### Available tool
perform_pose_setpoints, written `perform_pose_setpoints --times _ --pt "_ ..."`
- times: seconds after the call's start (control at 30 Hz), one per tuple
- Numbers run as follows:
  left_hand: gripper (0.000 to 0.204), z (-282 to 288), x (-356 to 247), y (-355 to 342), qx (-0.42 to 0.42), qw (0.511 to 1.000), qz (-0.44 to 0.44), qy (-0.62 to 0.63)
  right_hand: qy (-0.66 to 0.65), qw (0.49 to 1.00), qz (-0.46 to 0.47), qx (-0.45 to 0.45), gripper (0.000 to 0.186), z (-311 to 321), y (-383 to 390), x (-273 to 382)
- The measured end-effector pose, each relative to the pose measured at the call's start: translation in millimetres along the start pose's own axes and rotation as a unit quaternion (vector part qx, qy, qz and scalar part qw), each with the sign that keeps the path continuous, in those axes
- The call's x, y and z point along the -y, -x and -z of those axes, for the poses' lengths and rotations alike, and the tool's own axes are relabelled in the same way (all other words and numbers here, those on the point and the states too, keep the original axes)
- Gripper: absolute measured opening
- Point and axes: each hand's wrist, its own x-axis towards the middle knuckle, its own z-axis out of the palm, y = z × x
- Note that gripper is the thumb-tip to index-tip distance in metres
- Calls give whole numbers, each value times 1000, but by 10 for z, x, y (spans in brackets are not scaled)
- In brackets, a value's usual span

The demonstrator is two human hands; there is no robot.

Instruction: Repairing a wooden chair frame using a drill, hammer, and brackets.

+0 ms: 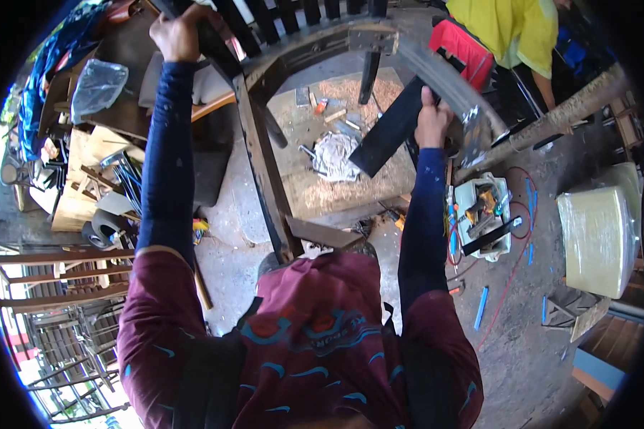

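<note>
A dark wooden chair frame (pixel 265 171) with a curved rail and several slats stretches in front of me, tilted. My left hand (pixel 177 37) is closed round a dark post at its upper left. On the other side, my right hand (pixel 433 123) grips a wide, flat dark leg (pixel 388 134) of the frame, thumb pointing up. The frame's lower left end comes close to my lap. Beneath it, a crumpled white cloth or bag (pixel 336 157) lies among wood shavings (pixel 368 93) on a low board (pixel 300 193).
A white bin of tools and scraps (pixel 488 236) stands right, near a red hose (pixel 511 314). A pole (pixel 551 123) crosses upper right, below a person in yellow (pixel 508 32). A wrapped cushion (pixel 595 239) is far right. Wooden frames (pixel 64 275) and wood scraps crowd the left.
</note>
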Motion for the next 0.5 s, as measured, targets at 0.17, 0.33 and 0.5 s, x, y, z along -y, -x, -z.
perform_pose_setpoints --times 0.17,0.33,0.5 --pt "23 -795 190 259 -47 994 -78 60 70 990 -125 -9 54 -310 144 -489" --pt "10 -1012 254 377 -35 923 136 358 74 989 -128 -10 48 -493 295 -668" --pt "8 -1233 316 421 -77 821 261 502 -18 991 -121 -60 52 -757 289 -685"
